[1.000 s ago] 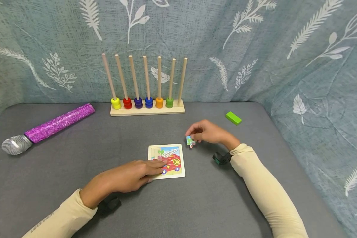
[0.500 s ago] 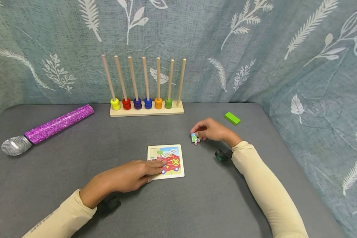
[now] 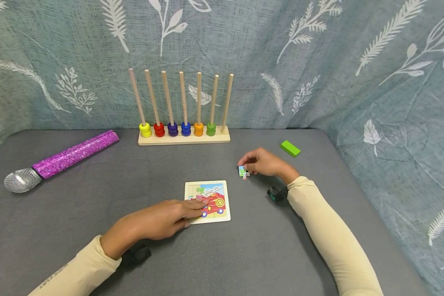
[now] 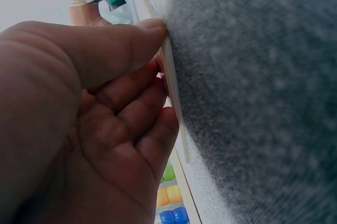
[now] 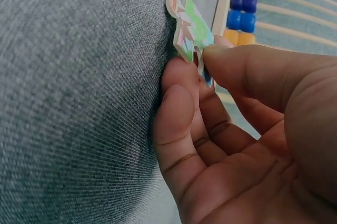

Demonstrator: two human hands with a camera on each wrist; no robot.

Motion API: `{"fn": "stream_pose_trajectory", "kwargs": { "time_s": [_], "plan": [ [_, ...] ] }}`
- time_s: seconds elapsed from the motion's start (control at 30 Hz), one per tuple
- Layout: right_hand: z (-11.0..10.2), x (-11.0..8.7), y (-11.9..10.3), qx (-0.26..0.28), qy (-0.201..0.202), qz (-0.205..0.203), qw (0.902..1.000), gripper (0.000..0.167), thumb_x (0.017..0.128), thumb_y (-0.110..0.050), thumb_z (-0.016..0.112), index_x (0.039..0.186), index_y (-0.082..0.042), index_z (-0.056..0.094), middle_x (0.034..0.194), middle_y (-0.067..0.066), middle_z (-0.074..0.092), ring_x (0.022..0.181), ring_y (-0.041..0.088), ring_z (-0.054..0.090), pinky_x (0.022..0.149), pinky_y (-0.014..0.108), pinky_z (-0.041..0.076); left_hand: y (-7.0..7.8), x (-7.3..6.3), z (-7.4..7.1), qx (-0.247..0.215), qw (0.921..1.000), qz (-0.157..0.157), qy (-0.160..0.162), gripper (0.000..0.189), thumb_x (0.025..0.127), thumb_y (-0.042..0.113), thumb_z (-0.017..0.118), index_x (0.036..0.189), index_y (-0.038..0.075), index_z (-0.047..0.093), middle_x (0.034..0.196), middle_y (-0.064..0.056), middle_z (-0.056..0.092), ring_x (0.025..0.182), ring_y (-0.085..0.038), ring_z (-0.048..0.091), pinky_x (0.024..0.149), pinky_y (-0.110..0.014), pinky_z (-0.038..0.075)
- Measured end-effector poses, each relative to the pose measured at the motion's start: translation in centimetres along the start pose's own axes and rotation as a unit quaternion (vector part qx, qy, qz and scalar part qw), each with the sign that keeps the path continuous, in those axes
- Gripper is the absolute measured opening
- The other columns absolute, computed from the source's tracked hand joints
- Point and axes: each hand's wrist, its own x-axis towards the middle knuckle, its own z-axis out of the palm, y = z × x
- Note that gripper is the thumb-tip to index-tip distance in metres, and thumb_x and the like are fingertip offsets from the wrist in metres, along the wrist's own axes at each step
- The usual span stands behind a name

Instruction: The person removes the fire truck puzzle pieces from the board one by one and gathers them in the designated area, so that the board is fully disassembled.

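A small wooden jigsaw puzzle [image 3: 218, 211] with a red fire engine picture lies flat in its pale frame on the table. My left hand [image 3: 170, 218] rests fingertips on its left part, covering some of the picture, with the thumb at the frame's edge. In the left wrist view the fingers [image 4: 145, 95] reach out fairly straight to the thin board. To the right of the puzzle, my right hand [image 3: 266, 162] pinches a puzzle piece [image 3: 242, 171] between thumb and fingers. Seen from the right wrist, the puzzle piece [image 5: 192, 27] is green and blue with a rounded knob, tilted just off the cloth.
A wooden bead stacker [image 3: 184, 139] with upright pegs and coloured beads stands at the back against the leaf-patterned curtain. A purple glitter microphone [image 3: 75, 154] lies at the left. One green block [image 3: 290, 148] lies behind the right hand. Grey cloth covers the table [image 3: 244, 255].
My right hand has moved slightly right and away from the puzzle with the pinched piece, then held nearly still. The left hand has stayed on the puzzle.
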Motion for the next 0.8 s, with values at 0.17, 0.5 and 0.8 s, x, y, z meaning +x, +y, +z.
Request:
{"fn": "stream_pose_trajectory", "kwargs": {
  "time_s": [0.17,0.5,0.8],
  "plan": [
    [-0.17,0.08,-0.08,-0.01,0.005,0.0,0.9999,0.019,0.092,0.004,0.056,0.105,0.006,0.069,0.081,0.007,0.065,0.067,0.014,0.054,0.062,0.028,0.047,-0.01,0.13,-0.15,-0.005,1.0,-0.006,-0.002,0.046,0.093,-0.004,0.06,0.138,0.001,0.053,0.147,-0.013,0.045,0.135,-0.028,0.041,0.101,-0.049,0.041],
    [-0.12,0.12,0.57,-0.039,0.004,0.012,0.9991,0.016,0.093,0.001,0.06,0.103,0.002,0.072,0.083,0.003,0.066,0.065,0.013,0.054,0.061,0.027,0.046,0.17,0.18,0.17,0.002,0.9999,-0.005,-0.009,0.044,0.094,0.0,0.06,0.137,0.001,0.054,0.146,-0.013,0.046,0.134,-0.027,0.042,0.1,-0.047,0.042],
    [-0.48,0.09,0.04,-0.074,0.015,-0.005,0.9972,0.015,0.093,-0.002,0.063,0.104,0.0,0.072,0.1,0.007,0.07,0.081,0.015,0.058,0.071,0.029,0.047,0.07,-0.05,-0.03,0.001,1.0,-0.007,-0.005,0.042,0.094,0.0,0.06,0.136,0.002,0.056,0.145,-0.013,0.046,0.134,-0.027,0.043,0.1,-0.047,0.042]
  ]
}}
